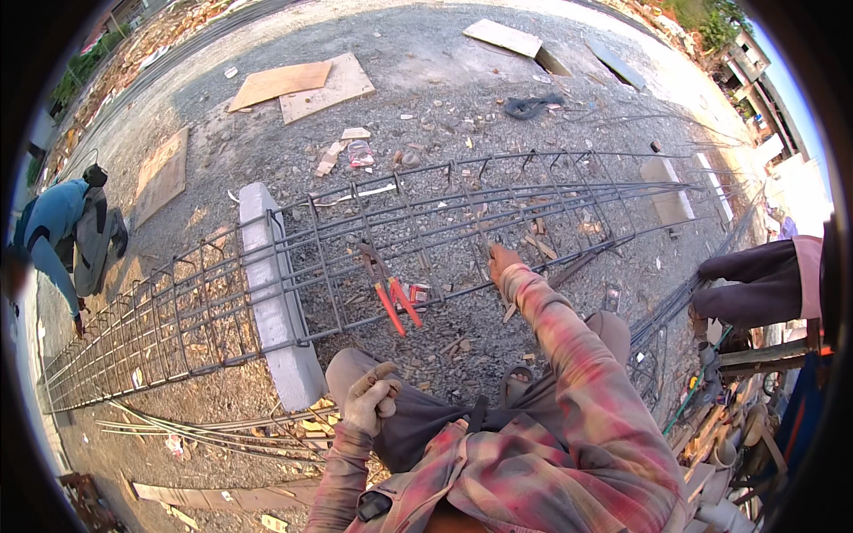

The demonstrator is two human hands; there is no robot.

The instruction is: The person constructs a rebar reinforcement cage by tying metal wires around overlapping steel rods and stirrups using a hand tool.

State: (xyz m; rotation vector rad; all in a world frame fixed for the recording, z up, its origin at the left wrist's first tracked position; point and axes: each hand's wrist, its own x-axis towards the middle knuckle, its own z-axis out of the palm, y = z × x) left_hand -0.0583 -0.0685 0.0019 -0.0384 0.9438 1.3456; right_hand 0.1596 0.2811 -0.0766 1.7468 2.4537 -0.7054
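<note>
A long cage of steel reinforcing bars point(336, 289) with square stirrups stretches across the gravel in front of me. My right hand point(504, 263) reaches over its near bar, fingers closed round a steel stirrup point(485, 233). Over my left knee, my gloved left hand point(371, 401) is held with its fingers curled in; whatever may be inside them is hidden. A pair of end-cutting nippers with red-orange handles point(391, 302) rests among the near bars, between my two hands, touched by neither.
A pale block point(277, 306) props the cage at left, another point(666, 191) at right. A co-worker in blue point(55, 222) crouches at the far left end. Another person's legs point(755, 289) show at right. Loose rods point(213, 435) and plywood sheets point(329, 87) lie around.
</note>
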